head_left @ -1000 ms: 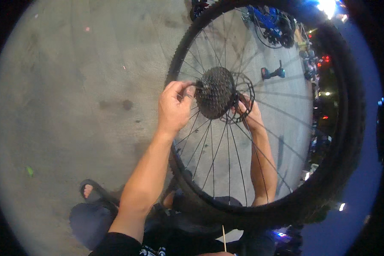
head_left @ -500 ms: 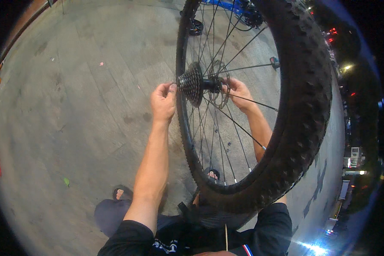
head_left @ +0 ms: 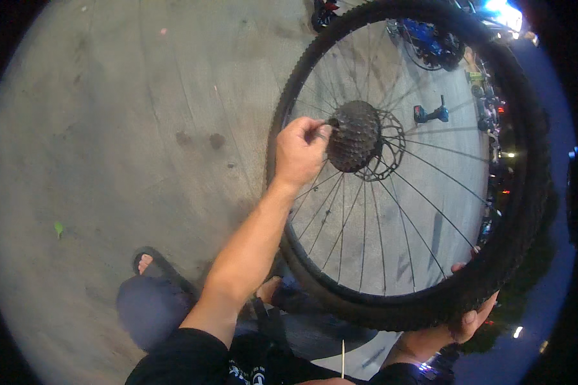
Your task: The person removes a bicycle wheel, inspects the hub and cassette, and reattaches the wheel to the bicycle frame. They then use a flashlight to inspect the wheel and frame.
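A bicycle wheel with a knobby black tire (head_left: 520, 167) stands upright before me. My left hand (head_left: 302, 151) pinches the end of the axle (head_left: 332, 123) at the middle of the dark cassette (head_left: 359, 138); a disc brake rotor (head_left: 397, 160) sits behind the cassette. My right hand (head_left: 472, 314) grips the tire at its lower right, its fingers partly hidden by the rubber.
A cordless power tool (head_left: 430, 113) lies on the concrete floor (head_left: 128, 109) beyond the spokes. A blue bicycle (head_left: 430, 45) is at the back, with parked vehicles (head_left: 485, 109) and lights along the right. My sandaled foot (head_left: 146, 262) rests at lower left.
My right hand has left the hub and moved down and right onto the tire. My left hand remains at the axle end. The wheel's angle to me has shifted back and forth.
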A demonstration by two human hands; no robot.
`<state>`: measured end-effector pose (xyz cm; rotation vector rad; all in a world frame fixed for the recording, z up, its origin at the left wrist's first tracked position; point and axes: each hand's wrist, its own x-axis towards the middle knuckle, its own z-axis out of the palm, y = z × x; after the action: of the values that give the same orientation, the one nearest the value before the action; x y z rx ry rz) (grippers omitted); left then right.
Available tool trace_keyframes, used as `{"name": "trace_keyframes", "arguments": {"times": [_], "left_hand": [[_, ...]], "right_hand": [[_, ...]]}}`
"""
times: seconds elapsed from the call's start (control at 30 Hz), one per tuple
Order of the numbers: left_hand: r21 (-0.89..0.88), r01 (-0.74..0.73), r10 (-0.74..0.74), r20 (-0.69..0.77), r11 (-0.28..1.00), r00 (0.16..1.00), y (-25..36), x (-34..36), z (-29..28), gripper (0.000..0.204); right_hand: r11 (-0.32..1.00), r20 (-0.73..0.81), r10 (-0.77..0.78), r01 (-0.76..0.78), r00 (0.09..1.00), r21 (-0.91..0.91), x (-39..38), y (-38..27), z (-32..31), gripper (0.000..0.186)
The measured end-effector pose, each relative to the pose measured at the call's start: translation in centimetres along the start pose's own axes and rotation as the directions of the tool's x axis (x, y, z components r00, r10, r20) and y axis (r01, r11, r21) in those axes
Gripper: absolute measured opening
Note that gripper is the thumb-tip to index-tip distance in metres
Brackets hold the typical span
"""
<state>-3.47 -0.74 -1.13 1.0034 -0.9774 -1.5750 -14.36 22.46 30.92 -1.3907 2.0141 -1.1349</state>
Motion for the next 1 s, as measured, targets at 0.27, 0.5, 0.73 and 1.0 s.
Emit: {"name": "trace_keyframes", "arguments": {"times": [0.27,0.5,0.73,1.0], "left_hand": [[-0.101,-0.026,0.016,-0.095,0.995,0.995,-0.1,-2.6,2.0,0.014],[-0.263,0.197,-0.213,-0.031,0.944,0.977,-2.2,-4.2,1.6,0.02],[-0.122,0.517,-0.531,-0.154,0.847,0.834,-8.4,-4.8,-1.3,0.016],[-0.19,0.541,-0.563,-0.094,0.819,0.821,-8.1,-5.4,-1.0,0.016]], "right_hand": [[1.0,-0.496,0.016,-0.001,0.868,0.03,-0.7,6.8,-2.8,0.079],[0.987,-0.48,-0.024,-0.056,0.877,-0.152,-1.0,8.9,-6.1,0.077],[0.984,-0.46,0.091,-0.149,0.883,-0.092,-1.4,9.0,-6.2,0.074],[0.981,-0.443,0.161,-0.194,0.882,-0.03,-1.9,9.2,-7.4,0.072]]}}
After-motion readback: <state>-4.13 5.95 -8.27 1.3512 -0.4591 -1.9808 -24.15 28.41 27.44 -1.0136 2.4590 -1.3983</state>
